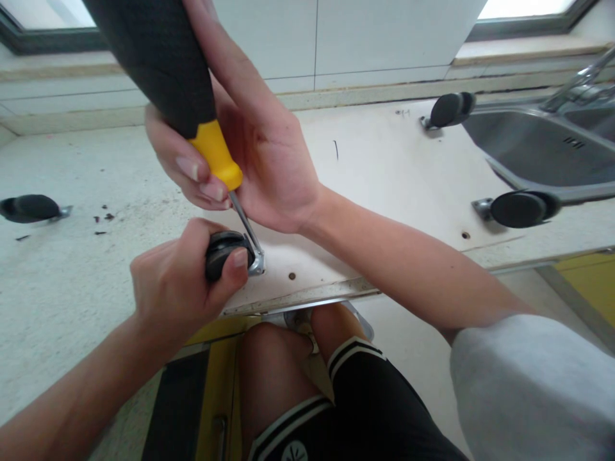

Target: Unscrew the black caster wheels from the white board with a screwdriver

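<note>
One screwdriver [192,96] was in play, black grip with a yellow collar, and the right hand [259,160] was wrapped round it, fingers pinching the collar while the steel shaft angled down to the metal bracket [258,264] of a caster [225,253]. The left hand [185,282] was clamped on that caster, thumb over the black wheel, pinning it against the board [384,173]. So both hands were closed, each on its own thing, and they sat close together with the shaft bridging them. Count the casters: four in all. One was under the left hand at the board's near edge; two more [451,109] [519,208] stood fixed on the board's right side, one far and one near, well apart from each other; a fourth [31,208] lay loose on the counter [72,275] far to the left, beside a few dark crumbs. The pale board lay flat across the counter, its right end reaching over the rim of the single steel sink [538,150], with one tap [576,83] behind it. Two small holes showed in the board, one [291,276] just right of the held caster, one [465,235] near the right caster. Below the counter edge, the person's two bare knees and black shorts were in view.
</note>
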Tool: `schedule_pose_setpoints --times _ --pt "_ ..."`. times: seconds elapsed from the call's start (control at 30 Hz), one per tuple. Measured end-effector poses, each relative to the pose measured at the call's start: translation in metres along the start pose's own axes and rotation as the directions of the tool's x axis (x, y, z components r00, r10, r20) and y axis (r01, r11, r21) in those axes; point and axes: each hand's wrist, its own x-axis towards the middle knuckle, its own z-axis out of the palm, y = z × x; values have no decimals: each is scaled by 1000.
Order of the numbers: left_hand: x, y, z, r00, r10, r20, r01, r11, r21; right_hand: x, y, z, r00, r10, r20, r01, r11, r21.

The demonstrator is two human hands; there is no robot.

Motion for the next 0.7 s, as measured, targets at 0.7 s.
schedule_pose_setpoints --times 0.7 --pt "-5 -3 -1 999 42 -1 -42 997 66 3 2 -4 959 237 154 -229 971 -65"
